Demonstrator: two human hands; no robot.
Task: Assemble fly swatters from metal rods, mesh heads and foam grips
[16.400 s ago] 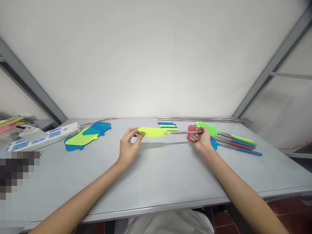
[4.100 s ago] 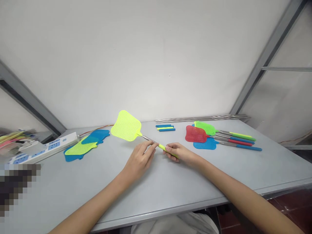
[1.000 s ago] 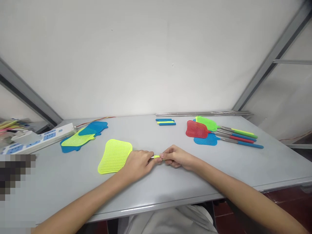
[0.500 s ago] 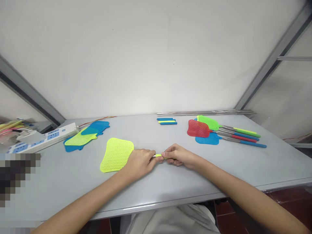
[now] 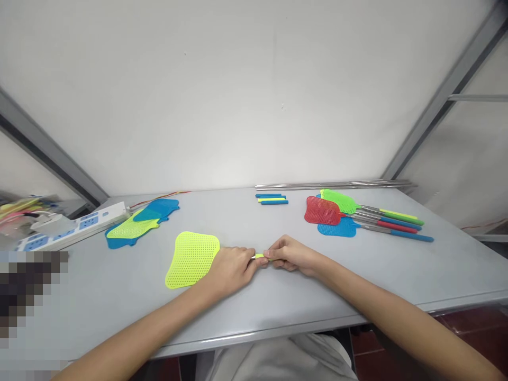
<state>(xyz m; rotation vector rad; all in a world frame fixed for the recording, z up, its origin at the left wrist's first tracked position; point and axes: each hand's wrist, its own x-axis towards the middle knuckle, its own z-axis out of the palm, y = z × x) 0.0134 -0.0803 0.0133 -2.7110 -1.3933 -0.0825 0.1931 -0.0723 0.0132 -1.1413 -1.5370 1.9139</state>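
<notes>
A yellow fly swatter point(image 5: 192, 260) lies over the table's middle-left, its perforated head pointing left. My left hand point(image 5: 234, 269) is closed around its shaft beside the head, hiding most of the metal. Just to the right, my right hand point(image 5: 291, 256) pinches the swatter's yellow handle grip point(image 5: 260, 256), most of which is hidden in the fingers. Only a short bit of metal and grip shows between the two hands.
Finished-looking swatters in red point(image 5: 323, 210), green point(image 5: 339, 201) and blue point(image 5: 337, 227) lie at right. Loose grips point(image 5: 272, 199) and metal rods point(image 5: 333, 185) lie by the wall. Swatter heads point(image 5: 135, 227) and a power strip point(image 5: 85, 225) sit at left on the grey table point(image 5: 238, 312).
The camera view has shifted slightly. Both hands keep their hold on the yellow fly swatter, with little visible movement.
</notes>
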